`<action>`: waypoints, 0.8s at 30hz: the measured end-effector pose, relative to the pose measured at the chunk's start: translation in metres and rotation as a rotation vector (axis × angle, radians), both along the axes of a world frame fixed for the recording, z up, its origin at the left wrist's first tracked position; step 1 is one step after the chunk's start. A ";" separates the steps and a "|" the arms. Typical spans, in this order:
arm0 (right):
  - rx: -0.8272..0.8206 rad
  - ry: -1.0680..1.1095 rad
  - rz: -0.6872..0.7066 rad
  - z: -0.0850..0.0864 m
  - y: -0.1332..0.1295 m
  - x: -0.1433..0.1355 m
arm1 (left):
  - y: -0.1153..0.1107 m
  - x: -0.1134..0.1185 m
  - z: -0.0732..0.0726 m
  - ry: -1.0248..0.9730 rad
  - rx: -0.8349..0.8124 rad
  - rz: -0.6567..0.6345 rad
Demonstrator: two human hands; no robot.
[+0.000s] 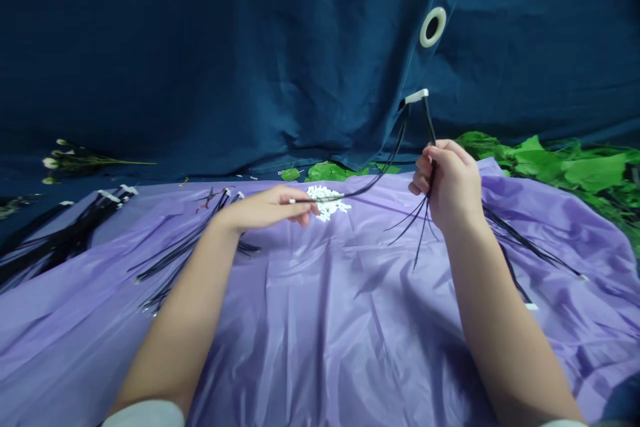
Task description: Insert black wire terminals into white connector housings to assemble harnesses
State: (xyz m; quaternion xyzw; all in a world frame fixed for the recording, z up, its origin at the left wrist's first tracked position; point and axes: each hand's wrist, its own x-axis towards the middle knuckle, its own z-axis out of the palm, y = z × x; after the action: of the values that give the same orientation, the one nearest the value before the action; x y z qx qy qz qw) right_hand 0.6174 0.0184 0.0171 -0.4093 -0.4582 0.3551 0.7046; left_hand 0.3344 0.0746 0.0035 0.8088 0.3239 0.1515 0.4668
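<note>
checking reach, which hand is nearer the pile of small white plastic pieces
Left: the left hand is beside the pile, at its left edge; the right hand is farther off, right of it.

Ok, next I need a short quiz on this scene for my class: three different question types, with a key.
1. Where does the heap of small white pieces lie?
A) on green leaves
B) on the shiny purple sheet
C) in a round dish

2. True or false: the bare right hand grips thin black cords below their narrow white bar.

3. Fill in: the round cream ring is set in dark ____ cloth.

Key: 1 B; 2 true; 3 blue.
</note>
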 end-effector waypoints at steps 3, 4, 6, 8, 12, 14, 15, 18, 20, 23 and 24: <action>-0.096 -0.022 0.085 -0.006 0.006 0.005 | 0.000 -0.020 0.012 -0.276 0.074 0.282; -0.132 -0.064 0.140 -0.008 0.007 0.007 | -0.001 -0.026 0.015 -0.394 0.093 0.358; -0.213 -0.221 0.317 -0.012 0.007 0.010 | -0.002 -0.036 0.021 -0.588 0.122 0.449; -0.308 -0.492 0.582 -0.015 0.004 0.011 | -0.004 -0.041 0.026 -0.724 0.139 0.496; -0.423 -1.087 0.672 -0.022 -0.003 -0.001 | -0.008 -0.039 0.028 -0.799 0.064 0.493; -0.320 -1.194 0.428 -0.027 -0.004 -0.014 | -0.008 -0.031 0.025 -0.758 0.013 0.457; -0.231 -1.173 0.342 -0.030 -0.005 -0.022 | -0.009 -0.026 0.022 -0.731 -0.010 0.436; 0.030 -0.931 0.364 -0.040 -0.004 -0.047 | -0.011 -0.010 0.015 -0.665 -0.085 0.358; 0.128 -0.808 0.416 -0.046 -0.005 -0.061 | -0.016 0.001 0.013 -0.639 -0.134 0.299; 0.189 -0.729 0.478 -0.051 -0.008 -0.074 | -0.025 0.013 0.012 -0.639 -0.152 0.241; 0.189 -0.721 0.495 -0.051 -0.010 -0.076 | -0.028 0.016 0.012 -0.655 -0.138 0.244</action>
State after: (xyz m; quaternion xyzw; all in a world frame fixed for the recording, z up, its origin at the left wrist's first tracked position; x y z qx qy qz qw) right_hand 0.5414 0.0087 -0.0337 -0.3188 -0.7890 0.3043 0.4281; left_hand 0.3505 0.0470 0.0155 0.6391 0.2608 0.4353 0.5780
